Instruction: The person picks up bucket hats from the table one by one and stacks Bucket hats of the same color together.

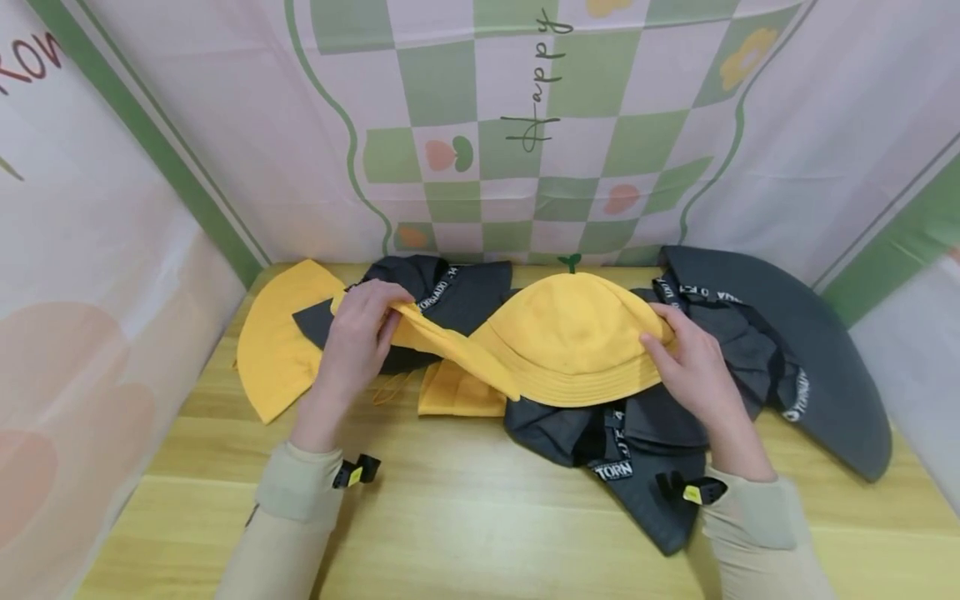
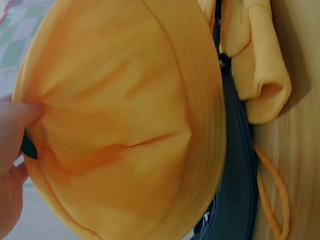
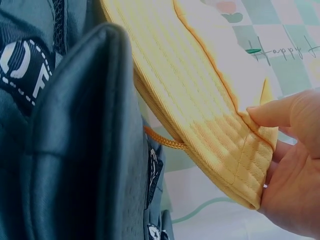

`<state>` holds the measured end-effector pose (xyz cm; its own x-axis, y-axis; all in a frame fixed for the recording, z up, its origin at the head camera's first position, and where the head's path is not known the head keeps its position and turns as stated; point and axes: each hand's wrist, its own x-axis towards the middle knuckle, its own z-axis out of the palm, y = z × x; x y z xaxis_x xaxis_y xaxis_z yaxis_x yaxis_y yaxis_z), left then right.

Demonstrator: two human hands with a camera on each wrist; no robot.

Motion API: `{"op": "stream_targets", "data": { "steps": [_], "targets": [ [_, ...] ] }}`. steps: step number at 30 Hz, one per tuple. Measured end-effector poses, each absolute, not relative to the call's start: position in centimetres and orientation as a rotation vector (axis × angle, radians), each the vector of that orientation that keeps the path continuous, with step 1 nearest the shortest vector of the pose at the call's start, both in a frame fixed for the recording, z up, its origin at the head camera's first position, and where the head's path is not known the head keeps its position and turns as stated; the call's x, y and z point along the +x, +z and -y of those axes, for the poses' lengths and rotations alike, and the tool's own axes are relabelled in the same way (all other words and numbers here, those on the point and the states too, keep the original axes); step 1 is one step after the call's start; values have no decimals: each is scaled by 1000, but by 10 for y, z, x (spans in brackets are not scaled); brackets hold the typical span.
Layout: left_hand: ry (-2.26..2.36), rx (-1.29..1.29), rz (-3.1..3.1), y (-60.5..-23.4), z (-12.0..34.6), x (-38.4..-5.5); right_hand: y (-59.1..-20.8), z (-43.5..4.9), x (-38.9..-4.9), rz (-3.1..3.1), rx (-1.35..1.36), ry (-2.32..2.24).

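Note:
In the head view my left hand (image 1: 363,325) pinches a yellow bucket hat (image 1: 450,346), seen nearly edge-on, above the table. The left wrist view shows this hat (image 2: 130,100) with its crown creased and a small green leaf (image 2: 29,146) beside the fingers. My right hand (image 1: 693,362) grips a second yellow bucket hat (image 1: 573,325) at its side, thumb on the outside. A green sprout (image 1: 572,263) tops its rounded crown. In the right wrist view, the thumb lies where the stitched brim (image 3: 215,120) meets the crown. The two hats overlap in the head view.
Dark hats with lettered bands lie at the back (image 1: 472,287), the right (image 1: 817,358) and the front (image 1: 660,492). A folded yellow hat (image 1: 277,333) lies at the left; yellow fabric (image 1: 457,392) shows beneath the held hats. A printed curtain (image 1: 435,83) stands behind the wooden table (image 1: 450,508).

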<state>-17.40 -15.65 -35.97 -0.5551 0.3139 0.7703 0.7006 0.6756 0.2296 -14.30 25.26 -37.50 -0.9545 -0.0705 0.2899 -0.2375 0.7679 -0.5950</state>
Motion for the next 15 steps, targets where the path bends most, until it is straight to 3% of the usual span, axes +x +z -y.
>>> {"op": "stream_targets", "data": {
  "steps": [15],
  "targets": [
    [-993,-959,2102,-353,136,-164,-369,-246,-138,2595,247,1052]
  ]
}}
